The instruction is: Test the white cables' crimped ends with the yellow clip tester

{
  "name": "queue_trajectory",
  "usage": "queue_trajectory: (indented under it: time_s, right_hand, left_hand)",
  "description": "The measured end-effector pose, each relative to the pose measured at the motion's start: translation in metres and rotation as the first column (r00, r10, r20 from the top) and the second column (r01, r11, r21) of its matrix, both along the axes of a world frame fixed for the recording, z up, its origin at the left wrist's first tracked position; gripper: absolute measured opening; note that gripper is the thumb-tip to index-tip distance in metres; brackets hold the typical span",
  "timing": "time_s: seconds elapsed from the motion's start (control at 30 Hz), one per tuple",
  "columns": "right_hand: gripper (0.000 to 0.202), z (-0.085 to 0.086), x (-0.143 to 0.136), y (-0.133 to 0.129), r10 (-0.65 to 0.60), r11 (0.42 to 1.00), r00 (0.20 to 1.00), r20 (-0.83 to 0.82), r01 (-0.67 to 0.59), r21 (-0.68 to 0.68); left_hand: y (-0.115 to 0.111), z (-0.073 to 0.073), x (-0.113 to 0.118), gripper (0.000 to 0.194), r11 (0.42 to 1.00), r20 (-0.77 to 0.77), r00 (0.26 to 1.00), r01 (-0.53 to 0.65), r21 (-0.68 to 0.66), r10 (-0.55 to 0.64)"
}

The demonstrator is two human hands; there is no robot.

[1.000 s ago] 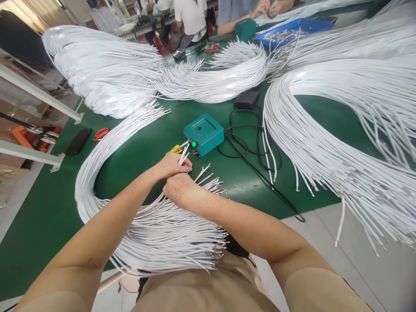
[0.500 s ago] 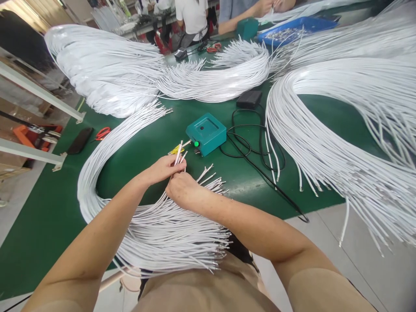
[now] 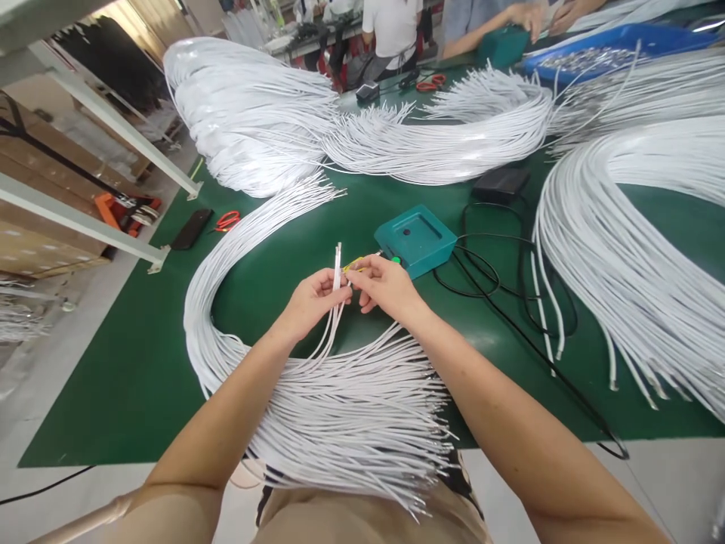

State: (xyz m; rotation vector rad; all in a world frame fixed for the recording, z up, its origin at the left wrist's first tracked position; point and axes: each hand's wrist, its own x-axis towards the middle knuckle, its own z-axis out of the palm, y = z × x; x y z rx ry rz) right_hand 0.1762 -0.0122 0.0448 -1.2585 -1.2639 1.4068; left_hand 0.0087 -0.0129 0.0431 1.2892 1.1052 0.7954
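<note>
My left hand [image 3: 320,301] is closed around a few white cables [image 3: 338,261], whose ends point up above the fingers. Close beside it, my right hand [image 3: 388,285] pinches thumb and forefinger at what looks like one cable of this small bunch; the fingers partly hide it. These cables run down to a thick bundle of white cables [image 3: 351,408] lying across the front table edge and my lap. Just behind my right hand sits a teal box [image 3: 418,236] with a green button [image 3: 396,260]. Something yellow [image 3: 354,264] shows beside the fingertips, mostly covered.
Large heaps of white cables lie at the back left [image 3: 254,113], back middle [image 3: 447,147] and right [image 3: 617,249]. Black cords [image 3: 481,279] trail from a black box [image 3: 501,183]. Red-handled scissors [image 3: 227,221] and a phone [image 3: 192,230] lie left. A co-worker's hands show beyond, near a blue tray [image 3: 623,45].
The view has shifted, so the table things appear further right. My hands, earlier pressed together on the cables, are now slightly apart, with the right hand's fingertips at the cables' side.
</note>
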Motion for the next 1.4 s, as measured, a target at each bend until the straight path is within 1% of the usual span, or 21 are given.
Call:
queue_trajectory:
  time_s: [0.07, 0.13, 0.2, 0.3, 0.4, 0.53, 0.6, 0.67, 0.73, 0.8, 0.87, 0.93, 1.03, 1.1, 1.17, 1.23, 1.3, 1.33, 1.4]
  right_hand:
    - [0.022, -0.002, -0.003, 0.001, -0.023, 1.0, 0.992, -0.128, 0.021, -0.013]
    - [0.023, -0.003, -0.004, 0.001, -0.052, 0.999, 0.978, -0.201, 0.051, -0.01]
    - [0.024, -0.003, -0.005, 0.0, -0.077, 0.997, 0.969, -0.233, 0.078, -0.006]
    - [0.023, -0.004, -0.005, 0.0, -0.078, 0.997, 0.961, -0.266, 0.076, -0.017]
    - [0.021, -0.007, -0.006, 0.001, -0.051, 0.998, 0.937, -0.345, 0.039, -0.043]
    - [0.021, -0.008, -0.007, 0.002, -0.002, 0.99, 0.869, -0.494, -0.069, -0.126]
    - [0.018, -0.007, -0.006, 0.003, 0.018, 0.979, 0.852, -0.523, -0.121, -0.163]
    - [0.022, -0.005, -0.005, 0.004, 0.033, 0.97, 0.842, -0.539, -0.158, -0.186]
    - [0.031, -0.003, -0.004, 0.004, 0.032, 0.963, 0.838, -0.545, -0.171, -0.207]
    - [0.038, -0.002, -0.003, 0.004, 0.027, 0.962, 0.851, -0.525, -0.165, -0.217]
    - [0.038, -0.002, -0.003, 0.003, 0.029, 0.962, 0.873, -0.486, -0.157, -0.223]
    - [0.035, -0.001, -0.002, 0.003, 0.034, 0.957, 0.876, -0.48, -0.168, -0.238]
    - [0.031, -0.002, -0.001, 0.003, 0.042, 0.938, 0.836, -0.548, -0.222, -0.266]
    - [0.029, -0.003, 0.0, 0.003, 0.059, 0.929, 0.803, -0.594, -0.261, -0.261]
    - [0.026, -0.004, 0.0, 0.003, 0.075, 0.929, 0.791, -0.607, -0.276, -0.245]
    - [0.024, -0.004, -0.001, 0.002, 0.069, 0.944, 0.814, -0.576, -0.24, -0.225]
    - [0.025, -0.002, -0.003, 0.0, 0.039, 0.971, 0.868, -0.495, -0.15, -0.188]
    - [0.025, -0.001, -0.004, -0.001, 0.021, 0.983, 0.901, -0.434, -0.097, -0.154]
    - [0.023, 0.001, -0.007, -0.002, -0.01, 0.998, 0.959, -0.282, -0.006, -0.056]
  left_hand:
    - [-0.002, -0.002, 0.004, 0.025, 1.0, -0.001, 1.0, -0.015, 0.016, 0.015]
    - [-0.002, -0.005, 0.007, 0.03, 0.996, 0.021, 0.997, -0.078, 0.04, 0.077]
    - [-0.001, -0.007, 0.009, 0.035, 0.989, 0.053, 0.99, -0.133, 0.062, 0.13]
    - [0.001, -0.008, 0.009, 0.037, 0.987, 0.087, 0.987, -0.14, 0.074, 0.133]
    - [0.001, -0.009, 0.007, 0.035, 0.985, 0.076, 0.988, -0.144, 0.096, 0.137]
    - [-0.001, -0.008, 0.005, 0.034, 0.98, 0.065, 0.987, -0.155, 0.126, 0.147]
    - [-0.002, -0.008, 0.006, 0.034, 0.983, 0.073, 0.988, -0.141, 0.118, 0.133]
    - [-0.004, -0.007, 0.008, 0.035, 0.988, 0.074, 0.991, -0.12, 0.1, 0.113]
    - [-0.006, -0.007, 0.01, 0.034, 0.992, 0.06, 0.995, -0.089, 0.084, 0.084]
    - [-0.008, -0.007, 0.011, 0.033, 0.995, 0.035, 0.998, -0.056, 0.078, 0.054]
    - [-0.009, -0.008, 0.012, 0.033, 0.996, 0.018, 0.999, -0.036, 0.086, 0.035]
    - [-0.01, -0.009, 0.011, 0.032, 0.994, 0.012, 1.0, -0.026, 0.103, 0.024]
    - [-0.009, -0.01, 0.008, 0.033, 0.991, 0.001, 1.0, -0.026, 0.13, 0.026]
    - [-0.007, -0.011, 0.006, 0.034, 0.989, 0.003, 0.999, -0.04, 0.144, 0.04]
    - [-0.006, -0.011, 0.003, 0.033, 0.987, 0.015, 0.999, -0.053, 0.15, 0.051]
    - [-0.005, -0.011, 0.002, 0.029, 0.987, 0.038, 0.998, -0.063, 0.146, 0.058]
    - [-0.004, -0.011, 0.0, 0.021, 0.989, 0.078, 0.995, -0.068, 0.129, 0.059]
    - [-0.004, -0.011, 0.0, 0.021, 0.991, 0.102, 0.993, -0.068, 0.119, 0.056]
    - [-0.005, -0.011, 0.0, 0.037, 0.993, 0.143, 0.988, -0.066, 0.097, 0.051]
